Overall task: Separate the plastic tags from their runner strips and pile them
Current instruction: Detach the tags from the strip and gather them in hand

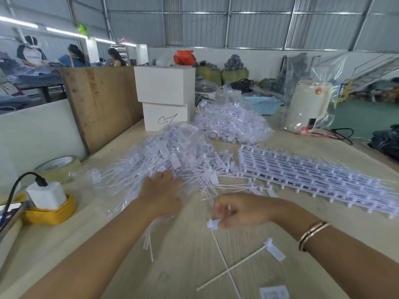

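While the wooden table runs across the whole view, we take the pile of loose tags at its middle as our landmark. Far left of the pile a white charger block with a black cable sits on a yellow holder, partly cut by the frame edge, and behind it lies a roll of tape whose printed core we cannot read. Behind the pile stand two stacked white boxes; the lower one bears a black hand-drawn scribble, not legible as a word. On the near edge of the pile our left hand rests palm down with fingers spread flat, grasping nothing. Just right of it and nearer to us, our right hand, blurred, pinches the head of a single white tag, whose stem crosses another loose tag on the table. Right of the pile lie the unseparated runner strips, stacked in rows. Behind the pile to the right sits a clear bag of tags, and farther right a white appliance wrapped in plastic shows an orange logo too blurred to read.
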The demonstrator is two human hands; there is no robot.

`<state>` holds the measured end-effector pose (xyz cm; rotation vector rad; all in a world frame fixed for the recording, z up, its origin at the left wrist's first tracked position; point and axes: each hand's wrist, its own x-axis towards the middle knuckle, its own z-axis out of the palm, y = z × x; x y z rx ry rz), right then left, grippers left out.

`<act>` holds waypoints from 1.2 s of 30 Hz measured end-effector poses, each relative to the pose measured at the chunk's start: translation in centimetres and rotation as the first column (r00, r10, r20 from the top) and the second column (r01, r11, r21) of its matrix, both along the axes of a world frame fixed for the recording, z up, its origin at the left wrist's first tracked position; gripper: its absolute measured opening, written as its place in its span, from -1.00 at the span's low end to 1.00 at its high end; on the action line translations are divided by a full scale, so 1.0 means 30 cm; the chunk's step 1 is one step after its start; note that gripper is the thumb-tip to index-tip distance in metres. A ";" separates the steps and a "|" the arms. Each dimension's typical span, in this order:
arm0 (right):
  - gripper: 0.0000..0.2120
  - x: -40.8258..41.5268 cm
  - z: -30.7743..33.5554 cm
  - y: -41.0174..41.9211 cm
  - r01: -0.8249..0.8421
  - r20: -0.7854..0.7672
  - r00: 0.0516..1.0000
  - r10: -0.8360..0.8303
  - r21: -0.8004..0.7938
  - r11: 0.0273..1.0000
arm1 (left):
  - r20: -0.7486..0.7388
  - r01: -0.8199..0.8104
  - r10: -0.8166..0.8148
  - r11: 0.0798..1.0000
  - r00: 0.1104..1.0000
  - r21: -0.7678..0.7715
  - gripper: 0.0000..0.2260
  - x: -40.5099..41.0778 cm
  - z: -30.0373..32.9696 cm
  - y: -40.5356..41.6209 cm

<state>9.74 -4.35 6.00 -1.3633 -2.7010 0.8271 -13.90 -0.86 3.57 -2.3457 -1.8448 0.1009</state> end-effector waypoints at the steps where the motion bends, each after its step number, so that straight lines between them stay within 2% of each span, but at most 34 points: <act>1: -0.71 -0.007 -0.023 -0.016 -0.036 -0.022 0.999 0.036 0.001 0.999 | 0.009 0.000 0.000 1.000 1.000 0.005 -0.50 0.000 -0.004 -0.003; 3: -0.66 -0.025 -0.072 -0.040 -0.115 -0.044 0.992 0.119 0.079 0.990 | 0.046 0.011 -0.011 1.000 0.999 0.020 -0.51 0.007 -0.017 -0.014; 6: -0.74 -0.030 -0.130 -0.032 -0.123 -0.049 0.987 0.152 0.375 0.919 | 0.105 0.027 -0.029 0.999 0.994 0.018 -0.49 0.024 -0.027 -0.034; 9: -0.70 -0.033 -0.148 0.018 -0.076 0.087 0.996 0.029 0.613 0.786 | 0.270 0.025 -0.031 0.999 0.962 0.025 -0.38 0.067 -0.021 -0.075; 11: -0.67 -0.043 -0.144 0.051 -0.052 0.170 0.982 -0.086 0.672 0.739 | 0.387 0.035 -0.044 0.999 0.921 0.030 -0.33 0.122 -0.012 -0.123; 13: -0.65 -0.041 -0.134 0.075 -0.030 0.224 0.960 -0.168 0.677 0.735 | 0.470 0.107 -0.162 0.984 0.868 0.141 -0.36 0.181 -0.007 -0.186; 14: -0.64 -0.032 -0.127 0.083 -0.004 0.221 0.957 -0.187 0.656 0.755 | 0.489 0.190 -0.297 0.948 0.820 0.256 -0.44 0.206 -0.006 -0.220; 16: -0.62 -0.004 -0.114 0.090 0.053 0.166 0.970 -0.178 0.573 0.818 | 0.441 0.431 -0.595 0.799 0.672 0.420 -0.69 0.248 -0.002 -0.277; 17: -0.61 0.009 -0.109 0.089 0.065 0.135 0.977 -0.163 0.542 0.838 | 0.417 0.561 -0.700 0.714 0.579 0.419 -0.78 0.266 -0.002 -0.301; 19: -0.64 0.029 -0.104 0.084 0.095 0.060 0.987 -0.147 0.520 0.849 | 0.450 0.742 -0.774 0.601 0.446 0.299 -0.87 0.303 -0.010 -0.333; 21: -0.62 0.044 -0.101 0.079 0.146 -0.015 0.987 -0.161 0.511 0.847 | 0.518 0.799 -0.766 0.554 0.381 0.232 -0.88 0.340 -0.023 -0.347; 23: -0.61 0.059 -0.103 0.076 0.153 -0.021 0.986 -0.167 0.527 0.836 | 0.590 0.799 -0.730 0.558 0.346 0.222 -0.87 0.364 -0.033 -0.343; 28: -0.63 0.088 -0.109 0.057 0.125 0.036 0.984 -0.173 0.552 0.824 | 0.694 0.794 -0.597 0.605 0.403 0.059 -0.78 0.407 -0.069 -0.348; 32: -0.65 0.101 -0.104 0.030 0.151 0.026 0.980 -0.198 0.553 0.819 | 0.755 0.805 -0.516 0.593 0.404 -0.025 -0.88 0.419 -0.062 -0.344; 34: -0.70 0.116 -0.097 0.029 0.137 0.042 0.981 -0.192 0.554 0.821 | 0.846 0.727 -0.340 0.682 0.412 -0.080 -0.84 0.404 -0.052 -0.310; 36: -0.77 0.124 -0.090 0.034 0.164 0.023 0.978 -0.208 0.534 0.829 | 0.879 0.525 -0.206 0.849 0.429 -0.057 -0.85 0.383 -0.044 -0.255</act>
